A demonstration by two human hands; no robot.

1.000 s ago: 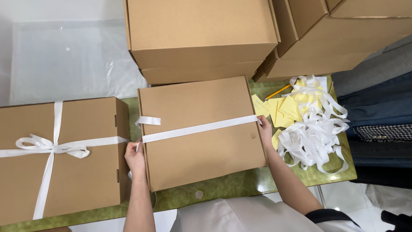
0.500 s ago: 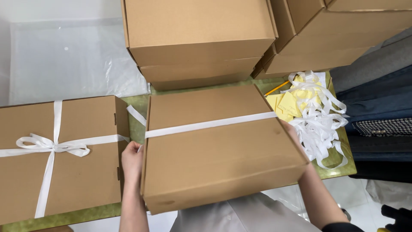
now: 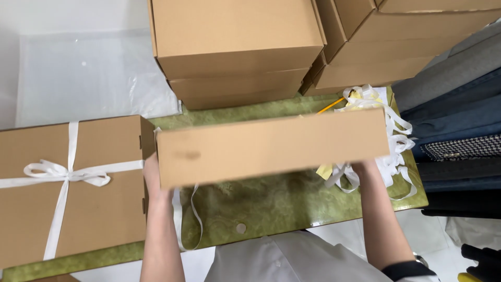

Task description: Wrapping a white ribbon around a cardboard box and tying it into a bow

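Box [image 3: 271, 146] now tilted edge-on, lifted.

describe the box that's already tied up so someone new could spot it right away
Start at the green patterned table and look to its left end, beside the person's left hand. There lies a flat brown cardboard box. Unlike the plain brown cardboard boxes stacked at the back, it has a white ribbon crossed over its lid and tied in a bow.
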